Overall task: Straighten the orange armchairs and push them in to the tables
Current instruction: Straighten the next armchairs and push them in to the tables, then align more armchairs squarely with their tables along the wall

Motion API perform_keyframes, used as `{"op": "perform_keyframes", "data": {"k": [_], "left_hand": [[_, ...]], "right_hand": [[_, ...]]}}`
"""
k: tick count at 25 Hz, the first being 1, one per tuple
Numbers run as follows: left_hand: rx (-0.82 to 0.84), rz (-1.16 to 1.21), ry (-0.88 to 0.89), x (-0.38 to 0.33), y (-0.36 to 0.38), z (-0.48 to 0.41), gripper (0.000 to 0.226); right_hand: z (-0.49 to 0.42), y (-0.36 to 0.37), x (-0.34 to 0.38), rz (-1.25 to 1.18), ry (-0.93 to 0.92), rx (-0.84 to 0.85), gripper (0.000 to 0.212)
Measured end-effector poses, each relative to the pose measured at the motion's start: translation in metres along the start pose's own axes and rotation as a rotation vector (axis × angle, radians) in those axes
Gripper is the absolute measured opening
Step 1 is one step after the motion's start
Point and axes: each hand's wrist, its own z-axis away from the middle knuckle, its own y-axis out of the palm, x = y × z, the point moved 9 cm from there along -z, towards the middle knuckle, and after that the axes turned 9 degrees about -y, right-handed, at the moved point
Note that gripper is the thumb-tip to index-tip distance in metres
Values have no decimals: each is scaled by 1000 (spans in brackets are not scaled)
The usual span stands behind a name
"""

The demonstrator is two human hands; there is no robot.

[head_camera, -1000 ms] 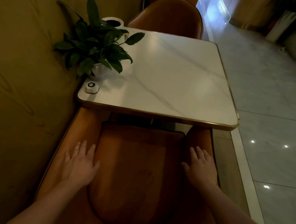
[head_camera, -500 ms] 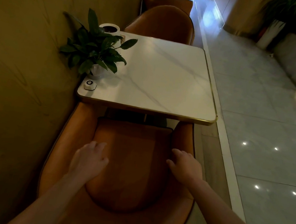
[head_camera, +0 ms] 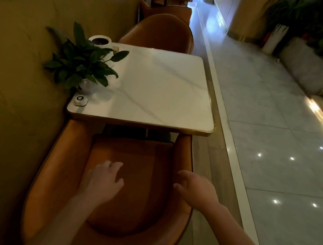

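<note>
Head view: our left hand [head_camera: 104, 178] and right hand [head_camera: 194, 190] hang loose and empty over the near orange armchair [head_camera: 57, 170], its arms at the table [head_camera: 161, 85] edge. Risk: if we shove hard, it knocks the table and tips the plant [head_camera: 82, 64].

A square white marble-look table with a gold rim [head_camera: 161, 85] is standing on a strip of pale wood-look flooring [head_camera: 213, 160]. It is carrying three things along its left edge. A leafy green plant in a small clear pot [head_camera: 82, 64] is sitting near the table's near-left corner. A white octagonal call button with a black ring [head_camera: 81, 100] is lying right at that corner, just beside the pot. A round white dish with a dark inside [head_camera: 100, 40] is resting at the table's far-left corner.
</note>
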Motion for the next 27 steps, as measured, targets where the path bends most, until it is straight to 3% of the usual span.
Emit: {"op": "perform_keyframes", "data": {"k": [7, 12, 14, 16, 17, 18, 20, 21, 24, 27], "left_hand": [[1, 19, -109, -119, 39, -6, 58], [-52, -83, -123, -182, 38, -23, 62], [-97, -104, -138, -201, 34, -34, 63], [-113, -134, -146, -227, 36, -45, 64], [-106, -117, -137, -245, 39, -51, 64], [-102, -97, -125, -266, 42, -57, 64], [-114, -81, -95, -307, 43, -71, 64], [-118, -75, -76, -325, 41, -78, 64], [-151, -92, -54, -364, 29, -101, 63], [-199, -75, -44, -380, 12, -137, 63]], "right_hand": [[8, -25, -136, -98, -57, 134, 48], [150, -39, -328, -85, 279, 81, 46], [189, -41, -374, -95, 341, 139, 61], [182, -52, -386, 6, 274, 219, 109], [166, -64, -384, 24, 245, 212, 120], [141, -82, -372, 26, 192, 191, 112], [75, -124, -348, 77, 65, 82, 66], [41, -144, -336, 70, 3, 36, 56], [-29, -188, -329, 60, -69, -90, 52], [-68, -204, -344, 57, -83, -100, 51]]}}
